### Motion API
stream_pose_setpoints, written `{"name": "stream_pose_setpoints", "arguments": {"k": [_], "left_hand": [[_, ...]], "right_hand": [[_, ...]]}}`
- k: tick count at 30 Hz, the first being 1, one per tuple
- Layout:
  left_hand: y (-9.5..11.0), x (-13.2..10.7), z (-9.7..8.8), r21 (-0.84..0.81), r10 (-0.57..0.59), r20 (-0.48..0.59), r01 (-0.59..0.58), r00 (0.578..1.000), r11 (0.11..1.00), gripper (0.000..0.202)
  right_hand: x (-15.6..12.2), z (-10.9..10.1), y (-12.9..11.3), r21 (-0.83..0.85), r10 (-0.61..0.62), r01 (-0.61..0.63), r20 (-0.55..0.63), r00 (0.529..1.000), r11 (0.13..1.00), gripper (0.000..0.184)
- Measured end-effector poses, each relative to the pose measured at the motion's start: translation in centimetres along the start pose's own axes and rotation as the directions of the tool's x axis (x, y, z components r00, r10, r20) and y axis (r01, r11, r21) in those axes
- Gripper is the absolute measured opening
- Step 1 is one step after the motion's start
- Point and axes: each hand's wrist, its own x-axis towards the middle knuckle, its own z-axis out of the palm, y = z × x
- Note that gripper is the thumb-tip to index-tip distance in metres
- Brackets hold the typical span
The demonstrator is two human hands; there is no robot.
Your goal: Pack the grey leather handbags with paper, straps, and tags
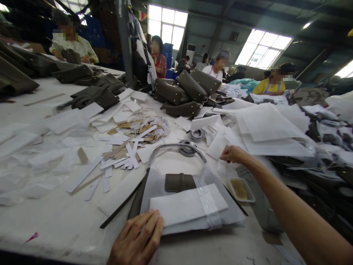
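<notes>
On table [74,232], front ctr: grey-brn bag [179,183], white pad [179,207] atop, clear tape [209,206] across. L-hand grip [139,233] on pad corner, can't tell if clamped. R-hand grip [231,154] bunched together, near tub [240,190]. Behind: paper strips [133,155], dk bags [190,86]; any print too blurred to read.

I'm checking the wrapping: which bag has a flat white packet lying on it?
The front bag, where the left hand touches the packet. The brown bags heaped behind it show bare brown sides.
</notes>
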Motion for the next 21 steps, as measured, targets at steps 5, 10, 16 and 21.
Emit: {"name": "stream_pose_setpoints", "arguments": {"k": [5, 10, 16, 21], "left_hand": [[-0.1, -0.1, 0.3, 0.001, 0.009, -0.003, -0.009, 1.000, 1.000, 0.036], [-0.5, -0.1, 0.6, 0.024, 0.054, -0.051, -0.053, 0.997, 0.998, 0.037], [-0.1, 0.1, 0.2, 0.041, 0.026, -0.025, -0.025, 0.999, 0.999, 0.036], [0.2, 0.3, -0.2, 0.028, -0.005, 0.006, 0.005, 1.000, 1.000, 0.037]], "right_hand": [[-1.2, 3.3, 2.7, -0.241, 0.045, -0.065, -0.088, 0.995, 0.968, 0.032], [-1.6, 4.0, 2.9, -0.323, 0.056, -0.089, -0.110, 0.992, 0.942, 0.022], [-1.9, 2.7, 2.7, -0.293, 0.029, -0.060, -0.107, 0.994, 0.954, 0.012], [-2.4, 1.1, 2.9, -0.219, -0.015, -0.003, -0.081, 0.997, 0.976, 0.019]]}}
